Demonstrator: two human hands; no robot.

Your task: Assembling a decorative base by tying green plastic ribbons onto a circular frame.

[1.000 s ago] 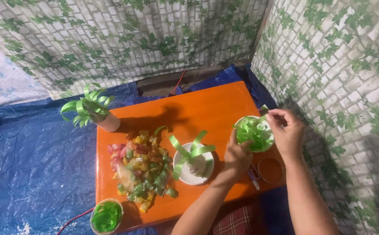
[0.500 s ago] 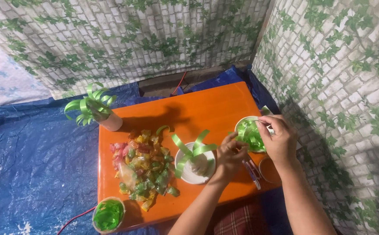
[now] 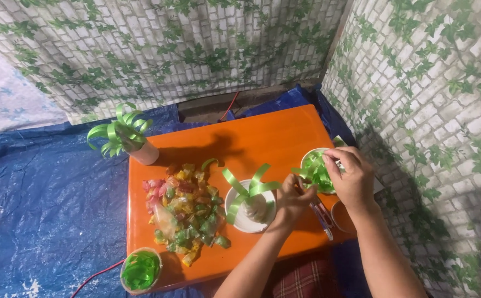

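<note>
Over the last second both hands have come down and closer together: the left hand (image 3: pixel 291 200), earlier cupped under the white bowl of green ribbon strips (image 3: pixel 316 171), now sits just beside its near rim, fingers pinched on a glossy strip drawn from it. The right hand (image 3: pixel 352 179) has moved over the bowl's far rim, fingers curled down into the strips; the exact pinch cannot be told. This suggests one strip is being separated out. Left of the left hand stands a round white base (image 3: pixel 250 207) bearing curled satin ribbon leaves; further left lies a heap of crinkly coloured wrapped sweets (image 3: pixel 182 212) on the smooth orange table (image 3: pixel 262 138).
</note>
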